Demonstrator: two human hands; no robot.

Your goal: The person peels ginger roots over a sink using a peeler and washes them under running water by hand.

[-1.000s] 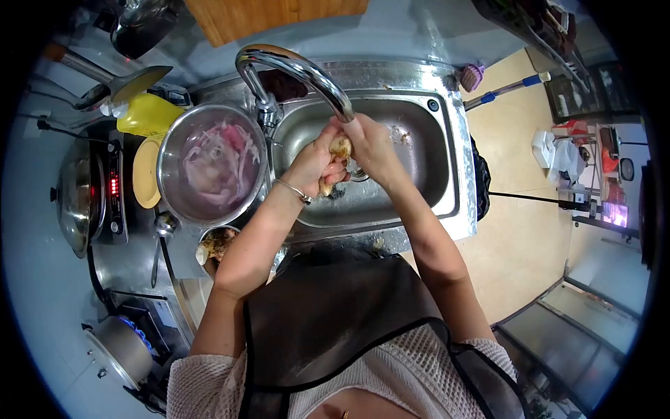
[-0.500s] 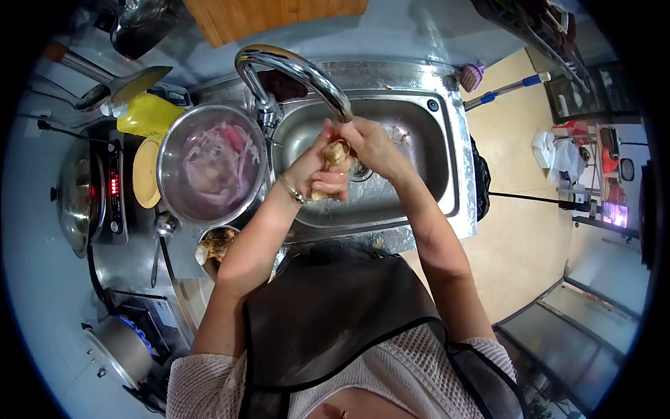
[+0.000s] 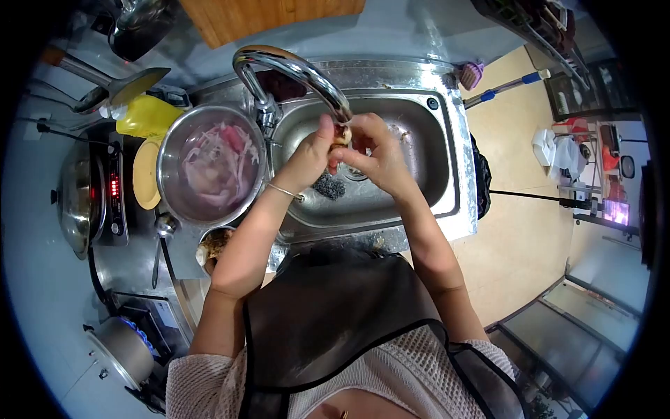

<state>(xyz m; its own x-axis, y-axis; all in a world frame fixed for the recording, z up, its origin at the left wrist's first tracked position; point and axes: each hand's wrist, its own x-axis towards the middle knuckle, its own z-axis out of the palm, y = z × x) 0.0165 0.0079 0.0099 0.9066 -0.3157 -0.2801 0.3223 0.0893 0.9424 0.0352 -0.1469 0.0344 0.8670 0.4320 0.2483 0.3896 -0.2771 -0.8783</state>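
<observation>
Under the spout of the chrome faucet (image 3: 300, 66), my left hand (image 3: 313, 155) is closed around a pale, brown-tipped piece of food (image 3: 342, 135), partly hidden by the fingers. My right hand (image 3: 377, 155) is just to the right, its thumb and fingers curved toward the piece; its fingertips look apart, with nothing held between them. Both hands are above the steel sink (image 3: 426, 167). A dark mesh scourer (image 3: 329, 186) lies on the sink floor below my left hand, beside the drain.
Left of the sink stands a steel bowl (image 3: 237, 192) with pale and pink pieces in liquid. A small bowl with brownish pieces (image 3: 213, 244), a ladle (image 3: 166, 223) and a yellow bottle (image 3: 146, 115) are nearby. A pot (image 3: 125, 349) sits over a blue flame.
My right hand has opened and moved slightly down and right, off the piece. My left hand has turned and its lower fingers no longer show stretched below. The scourer has come into view.
</observation>
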